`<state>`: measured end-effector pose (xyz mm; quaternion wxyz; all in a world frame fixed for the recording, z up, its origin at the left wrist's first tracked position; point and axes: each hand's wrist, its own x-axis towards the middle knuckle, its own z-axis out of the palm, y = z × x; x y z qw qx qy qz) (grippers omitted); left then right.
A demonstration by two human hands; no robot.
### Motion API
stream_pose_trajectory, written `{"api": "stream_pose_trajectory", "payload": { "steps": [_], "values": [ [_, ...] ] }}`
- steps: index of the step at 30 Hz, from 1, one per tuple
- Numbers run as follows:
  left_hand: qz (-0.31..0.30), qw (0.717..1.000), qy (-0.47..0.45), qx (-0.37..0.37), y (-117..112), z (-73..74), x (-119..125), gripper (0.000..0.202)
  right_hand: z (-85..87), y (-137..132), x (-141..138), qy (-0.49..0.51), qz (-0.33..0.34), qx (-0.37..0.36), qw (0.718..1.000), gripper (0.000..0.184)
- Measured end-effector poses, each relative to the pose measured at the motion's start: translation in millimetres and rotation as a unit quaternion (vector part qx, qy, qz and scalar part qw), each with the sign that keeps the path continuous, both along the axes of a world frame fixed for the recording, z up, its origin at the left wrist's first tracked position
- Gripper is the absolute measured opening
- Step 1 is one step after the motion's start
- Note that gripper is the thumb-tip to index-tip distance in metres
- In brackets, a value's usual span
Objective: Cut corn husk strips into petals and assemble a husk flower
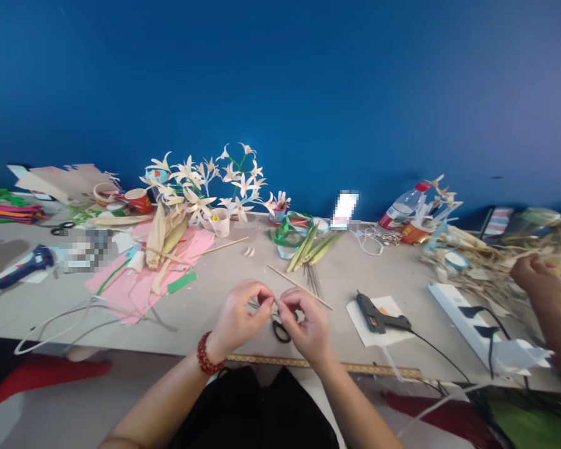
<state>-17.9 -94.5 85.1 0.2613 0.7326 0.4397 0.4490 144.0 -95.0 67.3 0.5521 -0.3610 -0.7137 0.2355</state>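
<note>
My left hand (244, 315) and my right hand (307, 325) meet low over the table's front half, fingertips pinched together. Whatever lies between the fingers is too small to make out. Black-handled scissors (281, 332) rest on the table just beneath, partly hidden by my hands. Beyond my right hand lie a thin wooden stick (287, 275) and several dark thin rods (314, 280). Green pointed husk strips (303, 249) sit farther back, beside a coil of green ribbon (280, 237). Small pale pieces (249, 252) are behind my left hand.
White husk flowers (243, 184) stand in a paper cup (220, 223), near pink paper (121, 284). At right are a black glue gun (378, 315), a power strip (462, 321) and another person's hand (537, 277). A blue glue gun (25, 268) lies left.
</note>
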Motion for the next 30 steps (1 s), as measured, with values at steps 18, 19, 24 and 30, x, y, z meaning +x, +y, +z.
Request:
{"api": "stream_pose_trajectory", "payload": {
  "steps": [18,19,24,30],
  "values": [
    [-0.012,1.0,-0.015,-0.003,1,7.0,9,0.01,1.5,-1,-1,0.016,-0.036,0.031,0.999,0.012],
    [0.001,1.0,-0.009,0.009,2,5.4,10,0.011,1.1,-1,-1,0.011,-0.039,0.04,0.998,0.013],
    [0.09,0.994,0.018,0.061,9,-6.2,-3,0.009,-0.9,-4,6,0.044,-0.08,0.051,0.994,0.011],
    [-0.008,0.999,-0.036,-0.002,5,3.3,-2,0.015,0.1,0,7,0.049,-0.074,0.018,0.996,0.008]
  ]
}}
